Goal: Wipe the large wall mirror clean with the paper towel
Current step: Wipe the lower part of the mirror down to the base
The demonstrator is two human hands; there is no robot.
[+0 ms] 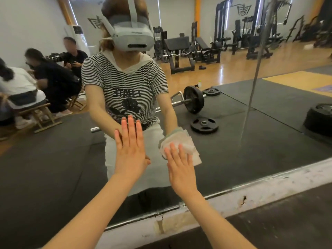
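The left hand (130, 150) lies flat against the wall mirror (251, 123), fingers straight and close together, pointing up; it holds nothing. The right hand (181, 168) presses a folded white paper towel (183, 142) against the glass just beside the left hand, low on the mirror near its bottom edge; the fingers lie straight over the towel, and the towel's corners stick out above and to the right of the fingertips. Both forearms reach in from the bottom of the view.

Below the glass runs a scuffed white base strip (269, 189) with chipped paint and a stained patch; dark rubber floor matting (287, 225) lies beneath it.

The mirror reflects the person in a striped T-shirt and a grey headset, a loaded barbell (193, 101) on black mats, 2 loose weight plates (204, 125), gym machines on a wooden floor, and 3 seated people at the left; a vertical seam (255, 83) divides the glass on the right.
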